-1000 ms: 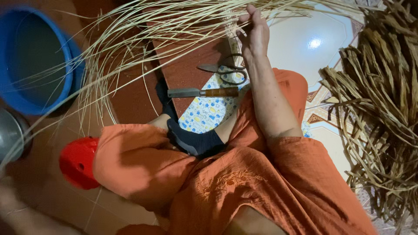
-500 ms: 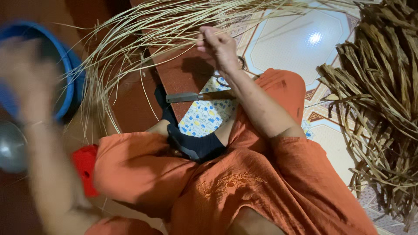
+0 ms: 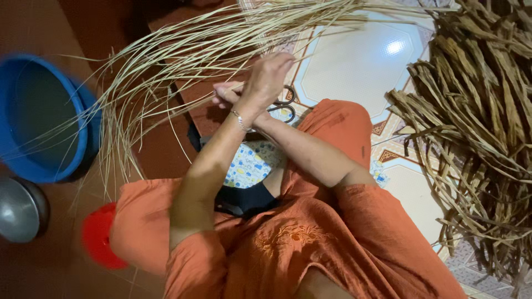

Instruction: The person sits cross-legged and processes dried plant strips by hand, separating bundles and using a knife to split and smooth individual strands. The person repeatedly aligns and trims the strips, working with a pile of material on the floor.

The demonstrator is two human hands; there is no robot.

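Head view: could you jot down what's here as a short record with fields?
Left hand: crossed over the right, gripping pale straw strands
Right hand: mostly hidden beneath the left, on the same strands
Scissors: on the floor beyond the hands
Blue basin: left side
Dark dried strips: heaped at right
Clothing: orange

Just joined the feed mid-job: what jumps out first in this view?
The fan of pale straw strands spraying across the upper left, gathered at centre where the left hand and right hand meet. A heap of darker brown strips fills the right side on the tiled floor. A bright blue basin sits at far left.
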